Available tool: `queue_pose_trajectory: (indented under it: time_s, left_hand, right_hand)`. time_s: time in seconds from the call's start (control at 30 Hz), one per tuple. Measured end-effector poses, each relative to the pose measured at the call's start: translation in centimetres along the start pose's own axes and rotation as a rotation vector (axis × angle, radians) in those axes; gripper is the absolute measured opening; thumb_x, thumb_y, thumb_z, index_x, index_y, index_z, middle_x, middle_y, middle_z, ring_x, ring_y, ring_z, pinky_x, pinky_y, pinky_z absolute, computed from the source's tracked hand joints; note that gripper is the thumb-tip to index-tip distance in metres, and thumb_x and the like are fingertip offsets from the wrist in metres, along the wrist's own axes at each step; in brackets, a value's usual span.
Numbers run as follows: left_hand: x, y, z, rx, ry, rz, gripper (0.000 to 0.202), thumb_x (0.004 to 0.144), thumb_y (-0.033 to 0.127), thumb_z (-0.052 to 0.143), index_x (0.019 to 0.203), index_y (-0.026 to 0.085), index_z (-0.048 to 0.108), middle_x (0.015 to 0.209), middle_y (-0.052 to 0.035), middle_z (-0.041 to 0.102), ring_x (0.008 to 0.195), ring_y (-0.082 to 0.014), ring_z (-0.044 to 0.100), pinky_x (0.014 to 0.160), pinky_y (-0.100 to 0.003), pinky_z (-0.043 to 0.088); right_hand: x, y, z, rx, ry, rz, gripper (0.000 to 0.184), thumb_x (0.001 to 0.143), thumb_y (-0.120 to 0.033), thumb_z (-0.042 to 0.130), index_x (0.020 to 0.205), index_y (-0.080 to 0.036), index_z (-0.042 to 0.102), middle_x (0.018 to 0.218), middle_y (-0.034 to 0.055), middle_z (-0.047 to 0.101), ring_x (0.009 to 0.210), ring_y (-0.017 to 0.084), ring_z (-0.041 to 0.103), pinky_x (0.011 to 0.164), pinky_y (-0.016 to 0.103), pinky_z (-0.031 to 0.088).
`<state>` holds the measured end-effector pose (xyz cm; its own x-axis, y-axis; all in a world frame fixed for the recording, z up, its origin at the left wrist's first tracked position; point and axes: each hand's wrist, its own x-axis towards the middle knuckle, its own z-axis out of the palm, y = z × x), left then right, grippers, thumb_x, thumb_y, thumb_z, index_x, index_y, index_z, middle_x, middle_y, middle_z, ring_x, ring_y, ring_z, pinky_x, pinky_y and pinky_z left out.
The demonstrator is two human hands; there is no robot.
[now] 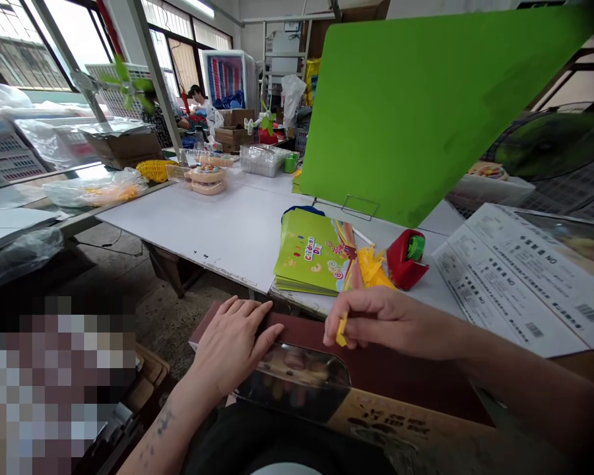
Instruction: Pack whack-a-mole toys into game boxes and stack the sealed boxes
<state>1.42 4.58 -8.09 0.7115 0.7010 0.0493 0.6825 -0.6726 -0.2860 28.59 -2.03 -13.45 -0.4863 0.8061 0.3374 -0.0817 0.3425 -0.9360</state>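
My left hand [232, 343] lies flat with fingers stretched out on the top of a dark red box [386, 369] that rests on my lap; the box has a clear window [297, 379] showing round sweets inside. My right hand [381, 322] is closed in a pinch on a small yellow strip [342, 328] just above the box's far edge. Right behind my right hand, on the white table [218, 231], lie a stack of green printed bags [309, 254], a pile of yellow strips [371, 267] and a red tape dispenser [406, 258].
A large green board [416, 105] stands on the table behind the bags. Printed label sheets [519, 277] lie at the right. Round tins [208, 179], a yellow basket [153, 170] and a clear tray [263, 159] sit farther back. A person [198, 99] works in the distance.
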Motion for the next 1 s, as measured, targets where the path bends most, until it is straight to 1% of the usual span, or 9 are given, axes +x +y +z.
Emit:
queue_pose_trajectory:
  time_s: [0.07, 0.13, 0.3, 0.4, 0.53, 0.67, 0.73, 0.9, 1.0]
  left_hand:
    - [0.0, -0.2, 0.0, -0.016, -0.008, -0.006, 0.053, 0.103, 0.052, 0.034, 0.134, 0.017, 0.059, 0.122, -0.0089, 0.069, 0.113, -0.0276, 0.059, 0.106, -0.051, 0.039]
    - [0.0, -0.1, -0.1, -0.036, -0.016, -0.012, 0.05, 0.104, 0.05, 0.033, 0.133, 0.018, 0.059, 0.122, -0.0076, 0.068, 0.113, -0.0267, 0.059, 0.105, -0.05, 0.04]
    - [0.0, 0.9, 0.0, -0.017, -0.006, 0.004, 0.046, 0.105, 0.04, 0.031, 0.131, 0.017, 0.061, 0.12, -0.0083, 0.069, 0.109, -0.0272, 0.059, 0.106, -0.053, 0.038]
    - [0.0, 1.1, 0.3, -0.019, 0.024, 0.018, 0.044, 0.105, 0.035, 0.029, 0.13, 0.016, 0.061, 0.122, -0.0087, 0.069, 0.11, -0.0264, 0.061, 0.107, -0.053, 0.037]
    - [0.0, 0.6, 0.5, -0.003, 0.044, 0.024, 0.044, 0.105, 0.034, 0.03, 0.129, 0.016, 0.061, 0.121, -0.0091, 0.07, 0.109, -0.0261, 0.061, 0.108, -0.052, 0.036]
    - [0.0, 0.4, 0.5, -0.012, 0.036, 0.008, 0.045, 0.105, 0.034, 0.029, 0.129, 0.016, 0.062, 0.122, -0.0085, 0.069, 0.11, -0.026, 0.061, 0.108, -0.052, 0.036]
    - [0.1, 0.4, 0.5, -0.02, 0.025, 0.001, 0.045, 0.105, 0.034, 0.029, 0.13, 0.016, 0.062, 0.122, -0.0081, 0.069, 0.11, -0.0261, 0.061, 0.107, -0.052, 0.037]
    - [0.2, 0.4, 0.4, -0.012, 0.015, 0.001, 0.045, 0.105, 0.033, 0.028, 0.131, 0.016, 0.061, 0.124, -0.0082, 0.069, 0.112, -0.0262, 0.061, 0.109, -0.053, 0.036]
    - [0.4, 0.4, 0.4, -0.02, 0.004, -0.009, 0.044, 0.105, 0.032, 0.029, 0.13, 0.017, 0.061, 0.123, -0.0078, 0.069, 0.113, -0.0263, 0.061, 0.109, -0.053, 0.037]
  right_hand:
    - [0.4, -0.3, 1.2, -0.159, 0.131, -0.103, 0.028, 0.098, -0.036, 0.054, 0.083, -0.016, 0.066, 0.083, 0.0032, 0.067, 0.078, 0.012, 0.06, 0.074, 0.024, 0.046]
    - [0.8, -0.6, 2.1, -0.23, 0.204, -0.144, 0.027, 0.099, -0.033, 0.052, 0.081, -0.018, 0.065, 0.084, 0.0025, 0.068, 0.08, 0.012, 0.061, 0.075, 0.024, 0.046]
    - [2.4, 0.4, 3.4, -0.47, 0.26, -0.051, 0.023, 0.095, -0.023, 0.052, 0.113, -0.017, 0.065, 0.08, 0.0019, 0.068, 0.071, 0.014, 0.06, 0.071, 0.027, 0.045]
    - [3.8, 1.2, 4.2, -0.784, 0.18, -0.05, 0.022, 0.095, -0.021, 0.052, 0.108, -0.017, 0.07, 0.09, 0.0079, 0.068, 0.083, 0.02, 0.06, 0.075, 0.032, 0.042]
    - [4.8, 1.4, 5.1, -0.996, 0.015, -0.021, 0.016, 0.094, -0.016, 0.055, 0.095, -0.017, 0.071, 0.082, 0.0064, 0.066, 0.079, 0.019, 0.058, 0.067, 0.03, 0.036]
    - [5.1, 1.9, 5.4, -1.17, 0.018, -0.233, 0.011, 0.091, -0.012, 0.059, 0.084, -0.016, 0.067, 0.073, 0.004, 0.064, 0.074, 0.019, 0.051, 0.064, 0.033, 0.03]
    - [5.2, 2.1, 5.3, -1.205, 0.031, -0.293, 0.012, 0.091, -0.01, 0.059, 0.084, -0.016, 0.067, 0.074, 0.004, 0.065, 0.074, 0.02, 0.049, 0.065, 0.034, 0.029]
    - [5.7, 2.2, 5.0, -1.114, 0.02, -0.161, 0.015, 0.095, -0.014, 0.056, 0.086, -0.016, 0.068, 0.076, 0.0048, 0.065, 0.074, 0.019, 0.05, 0.065, 0.032, 0.031]
    - [5.9, 2.1, 5.0, -1.137, -0.033, -0.192, 0.015, 0.093, -0.012, 0.056, 0.087, -0.015, 0.069, 0.075, 0.0052, 0.066, 0.075, 0.019, 0.049, 0.065, 0.033, 0.03]
